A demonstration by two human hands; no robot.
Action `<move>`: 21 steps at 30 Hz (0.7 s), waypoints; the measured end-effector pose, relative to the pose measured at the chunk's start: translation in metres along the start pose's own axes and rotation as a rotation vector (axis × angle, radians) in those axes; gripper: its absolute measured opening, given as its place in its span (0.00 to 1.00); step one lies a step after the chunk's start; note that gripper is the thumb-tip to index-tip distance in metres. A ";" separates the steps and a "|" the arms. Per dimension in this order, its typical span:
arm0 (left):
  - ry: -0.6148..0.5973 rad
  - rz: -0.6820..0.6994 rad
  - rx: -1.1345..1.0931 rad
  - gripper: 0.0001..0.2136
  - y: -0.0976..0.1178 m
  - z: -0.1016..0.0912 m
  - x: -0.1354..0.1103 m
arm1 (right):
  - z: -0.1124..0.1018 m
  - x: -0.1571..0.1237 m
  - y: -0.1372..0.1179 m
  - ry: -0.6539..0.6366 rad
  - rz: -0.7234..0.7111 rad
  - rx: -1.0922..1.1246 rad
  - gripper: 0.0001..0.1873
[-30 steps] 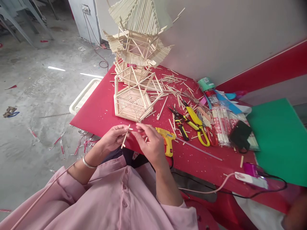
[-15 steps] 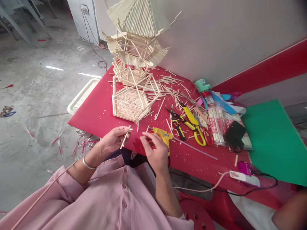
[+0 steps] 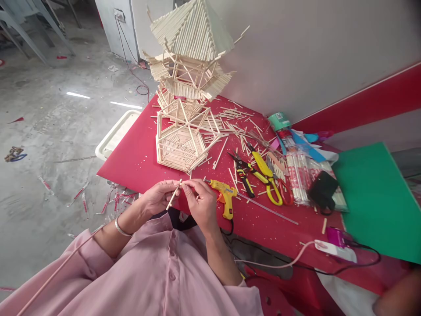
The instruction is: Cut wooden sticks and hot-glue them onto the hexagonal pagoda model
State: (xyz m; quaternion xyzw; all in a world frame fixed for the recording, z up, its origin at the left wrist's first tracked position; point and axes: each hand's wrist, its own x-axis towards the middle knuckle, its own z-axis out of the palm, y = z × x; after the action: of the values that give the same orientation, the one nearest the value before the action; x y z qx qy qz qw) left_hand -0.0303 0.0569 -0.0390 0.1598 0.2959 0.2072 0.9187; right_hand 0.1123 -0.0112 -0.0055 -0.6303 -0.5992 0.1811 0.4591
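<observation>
My left hand point(image 3: 158, 196) is closed round a short pale wooden stick point(image 3: 173, 194), held slanted at the near edge of the red table point(image 3: 138, 153). My right hand point(image 3: 199, 202) has its fingers pinched at the stick's upper end, touching it. Just beyond both hands stands a hexagonal stick frame point(image 3: 182, 140), and behind it rises a tall stick tower with a pitched roof point(image 3: 190, 48). A yellow glue gun point(image 3: 225, 193) lies on the table right beside my right hand.
Loose sticks point(image 3: 237, 125) litter the table. Yellow-handled cutters point(image 3: 263, 169), black pliers point(image 3: 242, 172), packs of sticks point(image 3: 301, 175), a green sheet point(image 3: 378, 197) and a cable with a white plug point(image 3: 332, 248) lie to the right. A white tray point(image 3: 113, 134) pokes out at the left edge.
My right hand swung out toward the glue gun half a second ago and has come back to the stick in my left hand. The left hand kept hold of the stick.
</observation>
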 end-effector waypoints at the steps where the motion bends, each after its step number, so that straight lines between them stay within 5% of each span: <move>1: -0.003 -0.002 -0.007 0.11 0.000 0.000 0.000 | 0.001 0.001 0.000 0.008 -0.015 -0.012 0.07; 21: 0.029 -0.014 0.032 0.14 0.004 0.008 -0.005 | -0.002 0.006 0.005 -0.067 -0.048 0.029 0.07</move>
State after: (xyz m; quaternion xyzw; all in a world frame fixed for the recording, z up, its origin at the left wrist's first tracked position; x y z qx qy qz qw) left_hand -0.0304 0.0563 -0.0291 0.1693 0.3136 0.1984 0.9130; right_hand 0.1181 -0.0056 -0.0059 -0.6026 -0.6266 0.1994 0.4522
